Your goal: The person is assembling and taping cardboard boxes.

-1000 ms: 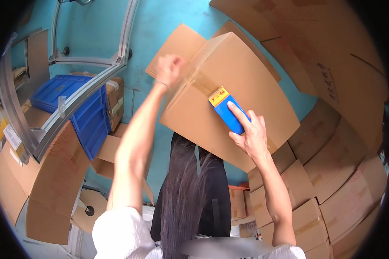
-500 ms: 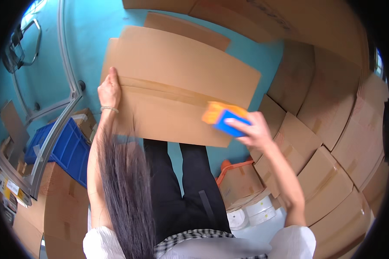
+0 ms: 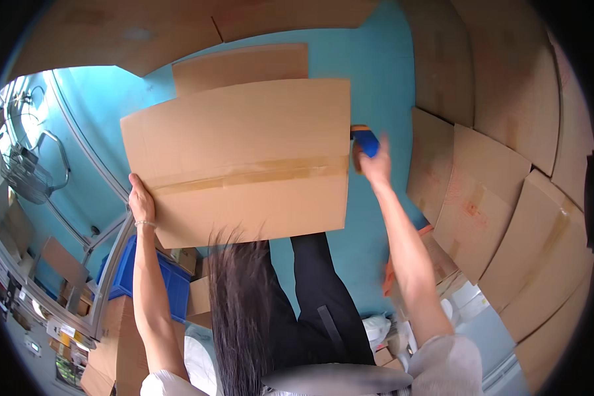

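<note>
In front of my legs stands a closed cardboard box (image 3: 237, 132), with a band of brown tape (image 3: 257, 175) along the seam of the face turned to me. My left hand (image 3: 142, 203) grips its left edge, thumb pointing up along the side. A blue-and-orange tape dispenser (image 3: 365, 140) is wrapped in the fingers of my right hand (image 3: 377, 166), just off the box's right edge. Whether the dispenser touches the box's right side I cannot tell. My hair hangs over part of the lower view.
Cardboard boxes (image 3: 488, 191) are stacked along the right, and more cardboard (image 3: 132, 33) lines the far side. A brown flap or panel (image 3: 244, 66) shows behind the held box. At left are a metal frame (image 3: 115, 254), a blue crate (image 3: 168, 280) and a fan (image 3: 30, 171).
My right hand has moved the tape dispenser from in front of the box's taped face to beyond its right edge. The box has turned and sits lower left in view; my head view has shifted.
</note>
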### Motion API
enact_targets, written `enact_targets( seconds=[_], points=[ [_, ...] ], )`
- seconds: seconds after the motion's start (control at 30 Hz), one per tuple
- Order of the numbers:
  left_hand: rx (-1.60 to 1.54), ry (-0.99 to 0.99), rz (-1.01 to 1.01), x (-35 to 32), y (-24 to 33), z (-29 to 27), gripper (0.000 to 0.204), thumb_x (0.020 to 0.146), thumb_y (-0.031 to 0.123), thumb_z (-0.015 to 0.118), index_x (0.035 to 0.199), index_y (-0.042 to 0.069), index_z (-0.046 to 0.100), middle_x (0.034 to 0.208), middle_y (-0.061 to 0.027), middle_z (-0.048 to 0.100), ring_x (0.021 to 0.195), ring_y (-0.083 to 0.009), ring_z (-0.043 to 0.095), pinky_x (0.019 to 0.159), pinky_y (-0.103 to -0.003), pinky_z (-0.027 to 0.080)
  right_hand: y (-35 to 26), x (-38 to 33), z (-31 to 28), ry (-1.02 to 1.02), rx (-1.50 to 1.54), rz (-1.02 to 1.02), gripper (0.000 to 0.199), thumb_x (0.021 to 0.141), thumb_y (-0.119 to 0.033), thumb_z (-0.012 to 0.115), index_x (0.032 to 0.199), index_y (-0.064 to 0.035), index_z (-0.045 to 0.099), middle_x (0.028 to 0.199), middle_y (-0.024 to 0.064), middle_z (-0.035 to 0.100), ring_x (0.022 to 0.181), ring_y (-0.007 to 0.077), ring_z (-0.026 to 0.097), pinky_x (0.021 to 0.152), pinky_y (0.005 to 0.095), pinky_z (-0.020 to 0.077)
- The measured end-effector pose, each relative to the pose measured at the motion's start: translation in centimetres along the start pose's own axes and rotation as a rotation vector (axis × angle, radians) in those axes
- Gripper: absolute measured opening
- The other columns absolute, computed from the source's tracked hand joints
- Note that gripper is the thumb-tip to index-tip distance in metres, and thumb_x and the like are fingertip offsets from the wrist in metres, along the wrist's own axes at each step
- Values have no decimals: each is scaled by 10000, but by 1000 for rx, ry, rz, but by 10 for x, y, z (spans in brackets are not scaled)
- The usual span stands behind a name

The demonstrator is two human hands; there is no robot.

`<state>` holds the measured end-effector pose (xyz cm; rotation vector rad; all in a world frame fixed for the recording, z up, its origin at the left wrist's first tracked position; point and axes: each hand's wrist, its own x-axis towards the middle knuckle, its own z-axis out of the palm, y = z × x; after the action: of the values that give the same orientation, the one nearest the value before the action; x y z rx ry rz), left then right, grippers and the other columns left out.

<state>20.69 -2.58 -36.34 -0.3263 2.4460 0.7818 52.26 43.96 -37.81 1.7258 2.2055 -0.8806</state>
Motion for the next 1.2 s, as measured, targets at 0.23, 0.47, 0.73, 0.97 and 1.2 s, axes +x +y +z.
enact_targets(
  seconds=[0.23,0.47,0.73,0.97,1.2],
  points=[
    [-157,-231,-6,-8,9,46,748,990,600,341,1241,-68,564,1144,-128,657,1068,-197,583,964,-296,422,71,40,30,-64,883,805,710,842,-502,643,1326,-9,476,1248,140,575,1085,265,571,907,389,477],
    [-107,-239,70,-9,16,-15,458,949,383,623,1163,-21,604,1074,-91,681,967,-144,605,851,-290,480,-79,-115,24,574,825,163,293,868,-166,694,1002,-13,483,944,91,574,863,145,555,750,282,483],
    [-60,-278,172,13,-31,-18,329,885,293,708,1059,21,647,984,-71,709,887,-139,634,791,-297,513,-234,-202,142,-440,421,-1070,607,655,-197,839,1132,-46,495,1035,170,552,963,345,577,802,485,461],
    [-167,-349,-27,-11,46,-1,659,918,537,588,1248,-34,590,1196,-109,649,1112,-196,566,955,-325,438,-68,-108,-5,449,611,-310,414,840,-206,681,1142,6,494,989,110,593,847,187,564,756,386,478],
    [-148,-377,391,-111,114,-46,449,938,349,626,1168,-37,628,1128,-153,682,1050,-236,637,904,-353,484,19,-199,-29,406,1242,497,467,818,-255,632,1219,-32,544,1158,56,564,1105,162,508,986,324,361]
  ],
)
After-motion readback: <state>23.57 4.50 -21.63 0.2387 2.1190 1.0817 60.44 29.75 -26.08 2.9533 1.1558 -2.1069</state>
